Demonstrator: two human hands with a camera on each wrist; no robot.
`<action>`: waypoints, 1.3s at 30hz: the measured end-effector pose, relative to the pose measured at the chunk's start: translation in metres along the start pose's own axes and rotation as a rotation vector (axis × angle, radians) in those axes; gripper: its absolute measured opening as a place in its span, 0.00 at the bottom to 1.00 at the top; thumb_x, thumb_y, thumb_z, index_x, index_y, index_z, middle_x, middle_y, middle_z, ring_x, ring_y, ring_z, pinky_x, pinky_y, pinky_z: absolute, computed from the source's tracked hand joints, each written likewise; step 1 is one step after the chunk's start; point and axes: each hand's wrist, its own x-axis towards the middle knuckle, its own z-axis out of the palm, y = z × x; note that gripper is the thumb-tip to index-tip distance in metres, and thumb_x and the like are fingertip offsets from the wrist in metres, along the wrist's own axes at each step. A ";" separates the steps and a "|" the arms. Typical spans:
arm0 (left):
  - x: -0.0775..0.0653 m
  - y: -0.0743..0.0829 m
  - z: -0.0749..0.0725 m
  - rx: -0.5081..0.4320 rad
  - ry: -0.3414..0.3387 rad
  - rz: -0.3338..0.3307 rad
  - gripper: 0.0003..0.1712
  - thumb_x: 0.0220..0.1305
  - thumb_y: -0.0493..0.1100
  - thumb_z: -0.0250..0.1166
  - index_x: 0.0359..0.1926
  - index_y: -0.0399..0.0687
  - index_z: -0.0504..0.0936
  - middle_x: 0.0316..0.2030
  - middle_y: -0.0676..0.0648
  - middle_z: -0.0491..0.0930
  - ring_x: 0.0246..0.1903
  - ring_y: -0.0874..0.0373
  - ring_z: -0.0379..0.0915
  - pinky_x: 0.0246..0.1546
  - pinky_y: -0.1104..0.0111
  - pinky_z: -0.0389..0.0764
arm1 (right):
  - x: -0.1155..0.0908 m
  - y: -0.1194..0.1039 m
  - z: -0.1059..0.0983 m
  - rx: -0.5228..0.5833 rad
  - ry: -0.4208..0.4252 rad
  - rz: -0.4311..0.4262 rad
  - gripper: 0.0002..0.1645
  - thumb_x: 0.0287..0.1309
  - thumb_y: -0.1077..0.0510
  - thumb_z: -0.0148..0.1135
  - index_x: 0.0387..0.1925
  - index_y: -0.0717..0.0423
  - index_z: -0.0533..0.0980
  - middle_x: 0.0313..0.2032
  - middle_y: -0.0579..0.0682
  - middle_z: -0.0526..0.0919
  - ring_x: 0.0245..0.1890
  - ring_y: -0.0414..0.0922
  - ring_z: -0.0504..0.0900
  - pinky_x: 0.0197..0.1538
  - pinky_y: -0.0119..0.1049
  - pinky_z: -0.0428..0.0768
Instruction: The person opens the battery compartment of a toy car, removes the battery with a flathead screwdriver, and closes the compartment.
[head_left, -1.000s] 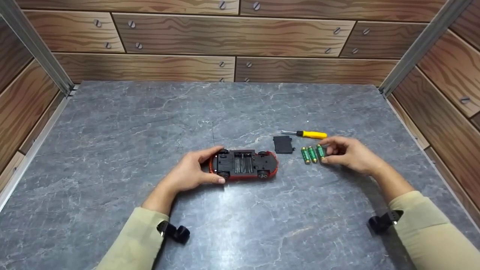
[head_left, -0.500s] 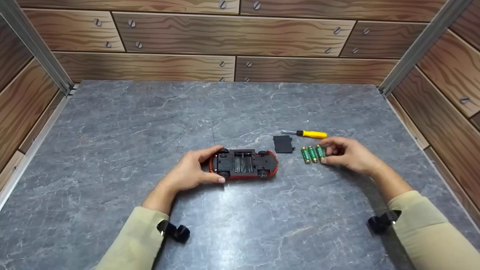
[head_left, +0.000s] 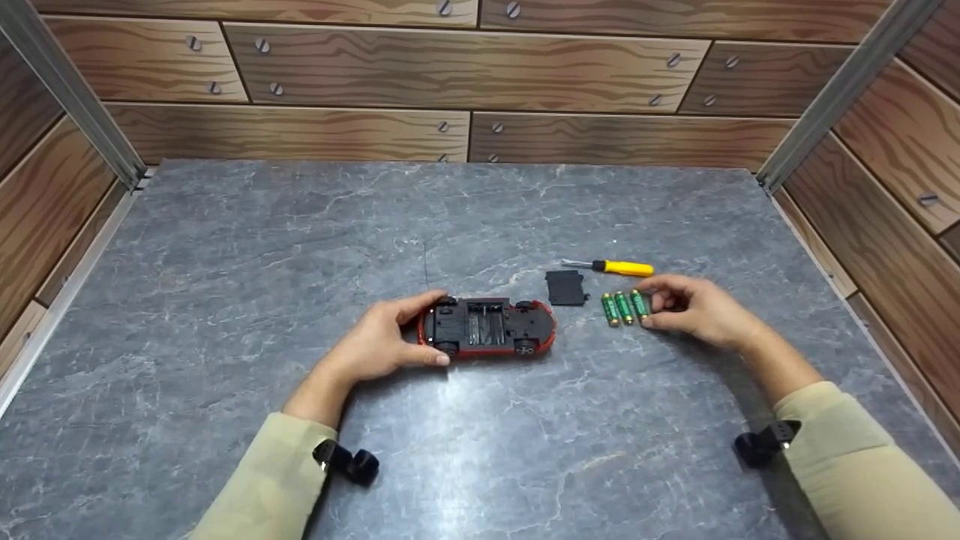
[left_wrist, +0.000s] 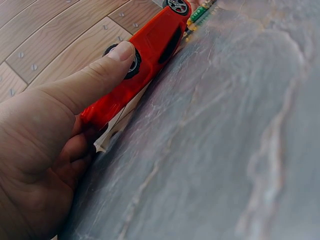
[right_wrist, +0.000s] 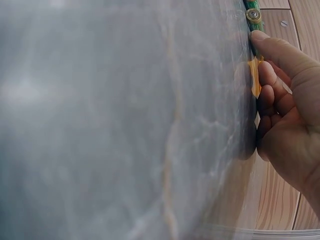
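Observation:
A red toy car (head_left: pixel 517 327) lies upside down on the grey marbled table, its black underside up and its battery compartment uncovered, with no batteries in it. My left hand (head_left: pixel 381 339) grips the car's left end, thumb along the near side by a wheel; in the left wrist view the thumb (left_wrist: pixel 95 80) presses the red body. To the right, three green batteries (head_left: pixel 623 308) lie side by side. My right hand (head_left: pixel 697 309) pinches the rightmost battery (head_left: pixel 639 304) at its two ends between thumb and fingers. In the right wrist view a battery end (right_wrist: pixel 253 14) shows beyond the thumb.
A black battery cover (head_left: pixel 565 289) lies between the car and the batteries. Behind it rests a screwdriver (head_left: pixel 626 268) with a yellow handle. A thin wire antenna (head_left: pixel 426 262) sticks out behind the car. Wood-patterned walls (head_left: pixel 465 71) enclose the table's back and sides.
The rightmost battery has shifted slightly left, closer to the other two, with my right hand at it. My left hand and the car have stayed in place.

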 end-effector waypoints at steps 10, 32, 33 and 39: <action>0.000 0.000 -0.001 -0.004 0.005 0.007 0.58 0.47 0.47 0.88 0.79 0.49 0.70 0.69 0.45 0.78 0.61 0.52 0.79 0.74 0.53 0.67 | 0.000 0.001 0.000 0.022 0.002 -0.003 0.33 0.57 0.64 0.79 0.64 0.63 0.79 0.40 0.56 0.83 0.38 0.41 0.79 0.42 0.26 0.78; 0.000 0.001 0.001 0.027 0.006 -0.025 0.59 0.46 0.50 0.88 0.79 0.53 0.69 0.68 0.46 0.80 0.54 0.53 0.82 0.70 0.52 0.72 | 0.003 -0.026 -0.005 -0.005 0.132 -0.015 0.28 0.59 0.61 0.79 0.60 0.61 0.82 0.51 0.60 0.88 0.49 0.47 0.84 0.52 0.30 0.80; -0.001 0.001 0.000 0.027 0.008 -0.024 0.59 0.46 0.50 0.88 0.79 0.53 0.69 0.68 0.46 0.80 0.55 0.53 0.82 0.70 0.52 0.71 | 0.005 -0.031 -0.003 -0.019 0.136 -0.034 0.27 0.59 0.61 0.80 0.60 0.61 0.83 0.52 0.59 0.88 0.51 0.49 0.83 0.54 0.34 0.79; -0.001 0.001 0.000 0.021 0.010 0.010 0.58 0.47 0.48 0.87 0.79 0.49 0.70 0.69 0.45 0.78 0.61 0.52 0.79 0.74 0.52 0.67 | 0.018 -0.053 0.014 -0.094 0.134 -0.097 0.29 0.56 0.58 0.82 0.59 0.57 0.84 0.56 0.55 0.88 0.59 0.56 0.82 0.64 0.57 0.75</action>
